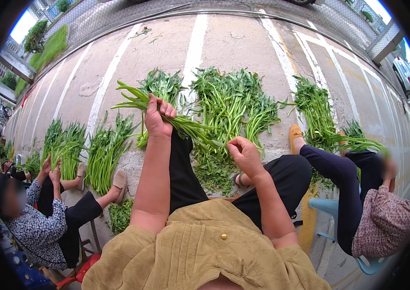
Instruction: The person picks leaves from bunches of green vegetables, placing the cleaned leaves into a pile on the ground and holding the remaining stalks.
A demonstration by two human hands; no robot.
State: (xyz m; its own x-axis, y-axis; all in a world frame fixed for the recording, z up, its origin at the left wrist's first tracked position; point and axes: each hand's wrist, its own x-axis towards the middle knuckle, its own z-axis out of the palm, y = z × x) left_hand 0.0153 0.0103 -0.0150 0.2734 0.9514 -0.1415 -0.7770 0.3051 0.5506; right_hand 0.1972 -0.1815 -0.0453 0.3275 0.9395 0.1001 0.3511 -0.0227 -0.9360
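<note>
My left hand [159,116] is raised over my knee and closed around a bunch of leafy green stems [192,126]. The thick pale ends of the bunch point up to the left, and its thinner part slants down to the right. Near those thin tips my right hand [245,155] has its thumb and forefinger pinched together; whether a bit of stem or leaf is between them cannot be told. Beyond my hands a wide heap of the same long-stemmed greens [228,98] lies on the pavement. Loose torn leaves [214,174] lie between my feet.
A person in a patterned top [40,226] sits at left, holding greens beside more stem piles [105,156]. At right, a person in a speckled top [386,221] sits on a light blue plastic stool [326,210], near another pile [313,108]. A chain-link fence stands beyond.
</note>
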